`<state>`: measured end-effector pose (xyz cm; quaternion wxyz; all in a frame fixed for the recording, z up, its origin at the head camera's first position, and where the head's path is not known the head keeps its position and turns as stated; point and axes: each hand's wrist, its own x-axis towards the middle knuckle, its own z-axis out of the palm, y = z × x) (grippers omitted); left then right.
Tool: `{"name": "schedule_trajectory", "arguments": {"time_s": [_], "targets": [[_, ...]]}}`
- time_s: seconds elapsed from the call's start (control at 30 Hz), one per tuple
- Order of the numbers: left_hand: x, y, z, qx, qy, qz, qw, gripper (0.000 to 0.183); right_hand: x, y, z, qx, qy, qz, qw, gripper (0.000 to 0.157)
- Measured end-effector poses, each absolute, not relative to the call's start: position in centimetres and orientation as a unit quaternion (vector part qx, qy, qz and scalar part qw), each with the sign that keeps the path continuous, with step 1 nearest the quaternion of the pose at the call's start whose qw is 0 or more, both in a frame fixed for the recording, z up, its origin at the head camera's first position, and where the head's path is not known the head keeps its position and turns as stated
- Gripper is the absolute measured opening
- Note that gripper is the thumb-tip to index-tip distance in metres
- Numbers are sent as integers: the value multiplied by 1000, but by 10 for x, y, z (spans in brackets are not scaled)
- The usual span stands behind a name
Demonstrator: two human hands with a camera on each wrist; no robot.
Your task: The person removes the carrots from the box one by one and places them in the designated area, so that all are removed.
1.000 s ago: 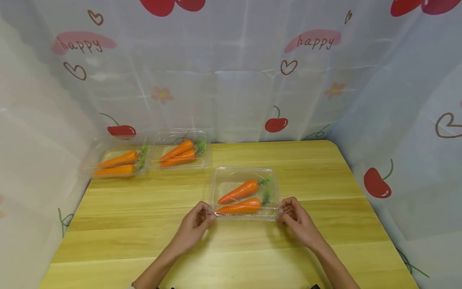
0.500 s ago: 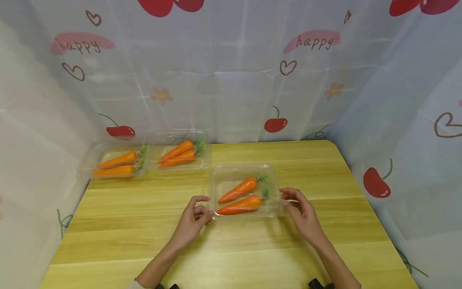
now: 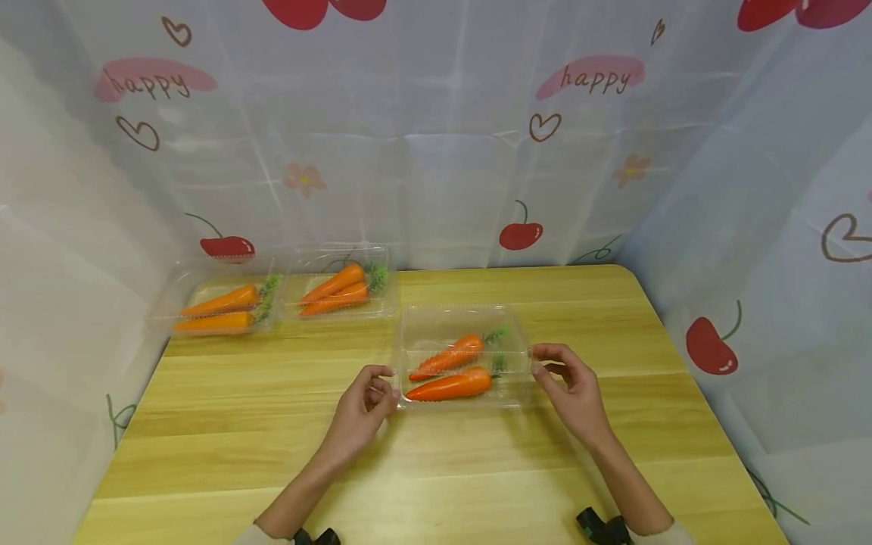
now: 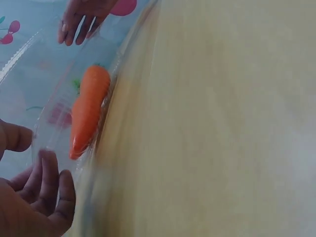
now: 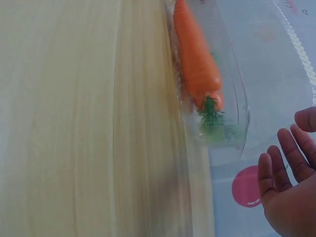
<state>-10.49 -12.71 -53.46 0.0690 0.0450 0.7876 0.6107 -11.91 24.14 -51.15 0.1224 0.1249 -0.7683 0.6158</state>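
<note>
A clear plastic clamshell box (image 3: pixel 463 405) lies mid-table with two orange carrots (image 3: pixel 453 384) with green tops inside. Its transparent lid (image 3: pixel 450 322) is raised at the near side. My left hand (image 3: pixel 361 409) pinches the lid at its left side between thumb and fingers; the left wrist view shows this left hand (image 4: pixel 37 197) beside the plastic edge. At the opposite side, my right hand (image 3: pixel 575 393) pinches the lid's right corner. In the right wrist view the right hand (image 5: pixel 291 173) has its thumb and index at the lid's edge, the other fingers spread.
Two more clear boxes with carrots, one at the back left (image 3: pixel 269 322) and one beside it (image 3: pixel 388 306), stand near the wooden table's (image 3: pixel 436 477) far edge. A printed curtain (image 3: pixel 450 182) hangs behind and along the sides.
The lid's near edge has risen and tipped back from the tray. Both hands have moved slightly up and away from me with it, the right one more. The back-left boxes stay put.
</note>
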Motion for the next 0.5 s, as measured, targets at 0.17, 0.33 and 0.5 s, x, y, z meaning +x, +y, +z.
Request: {"name": "schedule_trajectory", "arguments": {"time_s": [0.17,0.33,0.5], "targets": [[-113,-129,-523,72,835,544,-32,40,-121,241,-514,133,-764,618,128,20],[-123,-125,-511,107,843,517,-105,44,-123,240,-513,131,-766,616,129,19],[-135,-123,-506,152,830,506,-176,33,-123,240,-513,129,-768,615,125,20]]}}
